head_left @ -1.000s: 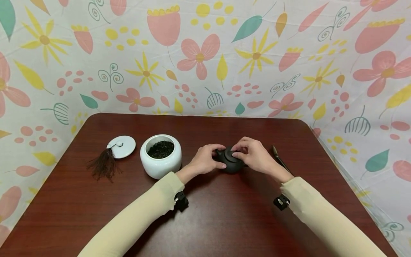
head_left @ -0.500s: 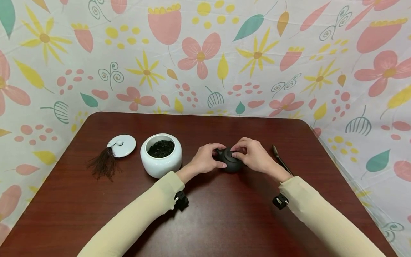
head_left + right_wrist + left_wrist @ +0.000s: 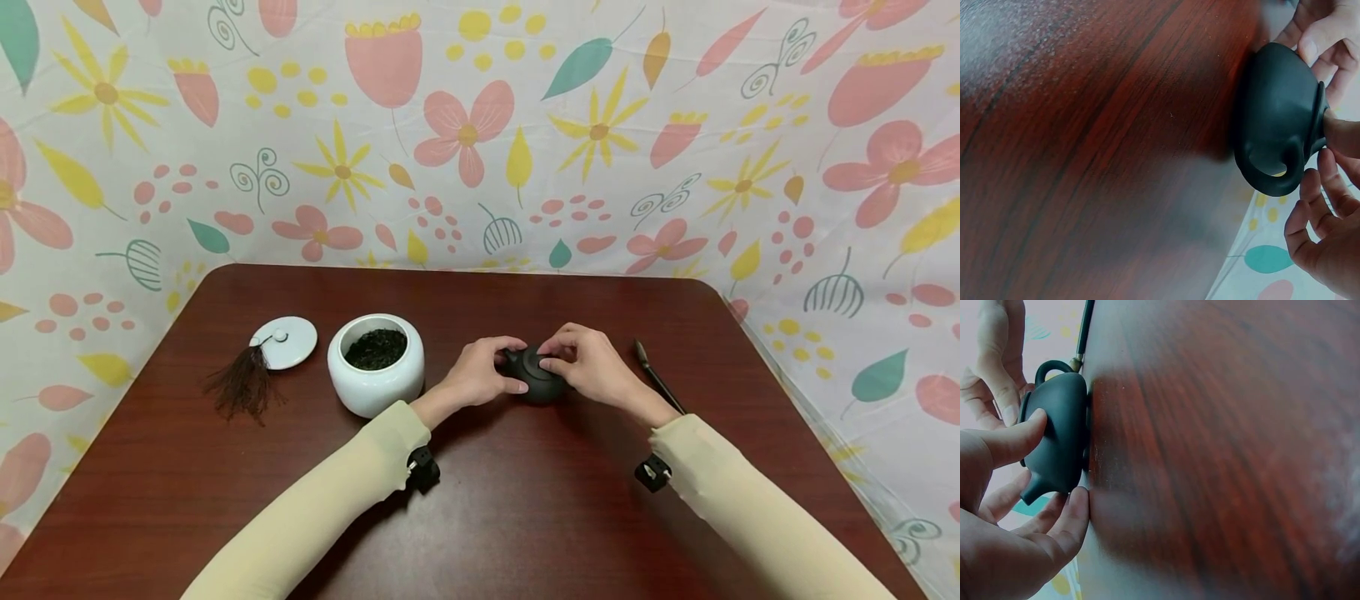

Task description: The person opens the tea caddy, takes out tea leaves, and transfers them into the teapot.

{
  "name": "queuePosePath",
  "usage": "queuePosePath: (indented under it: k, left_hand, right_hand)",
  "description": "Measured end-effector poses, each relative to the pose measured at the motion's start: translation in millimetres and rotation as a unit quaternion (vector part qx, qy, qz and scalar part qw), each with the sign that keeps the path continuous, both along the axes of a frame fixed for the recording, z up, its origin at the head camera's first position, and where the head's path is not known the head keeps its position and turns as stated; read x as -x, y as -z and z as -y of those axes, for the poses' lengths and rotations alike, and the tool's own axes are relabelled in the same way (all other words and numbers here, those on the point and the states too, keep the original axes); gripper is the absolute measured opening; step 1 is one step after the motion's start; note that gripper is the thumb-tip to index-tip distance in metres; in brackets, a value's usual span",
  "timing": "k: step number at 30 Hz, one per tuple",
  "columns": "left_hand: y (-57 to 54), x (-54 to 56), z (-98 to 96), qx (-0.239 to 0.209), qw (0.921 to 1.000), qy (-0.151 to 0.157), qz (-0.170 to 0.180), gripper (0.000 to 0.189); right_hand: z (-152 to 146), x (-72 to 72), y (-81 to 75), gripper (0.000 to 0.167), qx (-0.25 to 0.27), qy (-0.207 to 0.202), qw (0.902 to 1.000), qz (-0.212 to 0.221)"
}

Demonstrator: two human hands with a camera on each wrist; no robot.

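Observation:
A small black teapot [image 3: 545, 390] stands on the table between both hands, with its lid [image 3: 532, 363] on top. My left hand [image 3: 480, 372] holds it at the spout side, thumb on the near wall and fingers round the far side. The spout [image 3: 1036, 487] points in between that thumb and the fingers in the left wrist view. My right hand [image 3: 594, 362] pinches the top of the lid; the knob is hidden by the fingers. On the right side the loop handle [image 3: 1279, 184] is free of the fingers.
A white jar [image 3: 377, 387] of dark tea leaves [image 3: 377, 348] stands just left of my left hand. Farther left lies its white lid [image 3: 288, 343] with a brown tassel [image 3: 249, 385]. A thin dark brush-like stick [image 3: 654, 373] lies behind my right wrist. A floral cloth [image 3: 465, 200] hangs behind the table.
The teapot lid appears to sit a little lower and flatter than one second ago. Both hands stay almost in place; the right wrist has shifted very slightly left.

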State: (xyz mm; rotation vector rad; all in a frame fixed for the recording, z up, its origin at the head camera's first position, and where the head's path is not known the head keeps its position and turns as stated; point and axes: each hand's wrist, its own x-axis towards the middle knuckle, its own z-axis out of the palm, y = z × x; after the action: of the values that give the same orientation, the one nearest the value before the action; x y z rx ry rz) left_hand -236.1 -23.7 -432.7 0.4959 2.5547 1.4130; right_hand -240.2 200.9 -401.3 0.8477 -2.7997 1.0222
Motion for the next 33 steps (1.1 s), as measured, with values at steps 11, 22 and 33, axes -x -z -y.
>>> queuePosePath:
  k: [11,22,33]
  left_hand:
    - [1.9,0.9,1.9,-0.005,1.0000,0.001,-0.004,0.061]
    - [-23.3,-7.8,6.1,0.013,0.9975,0.015,-0.068,0.064]
    - [-77.3,-41.1,19.9,0.017,0.9856,0.036,-0.164,0.047]
  right_hand:
    - [-2,0.5,2.2,0.013,0.011,0.007,0.9999,0.007]
    - [-7,-13.2,-12.5,0.019,0.040,0.042,0.9982,-0.017]
    - [12,-27.5,-25.6,0.015,0.082,0.025,0.9962,-0.014]
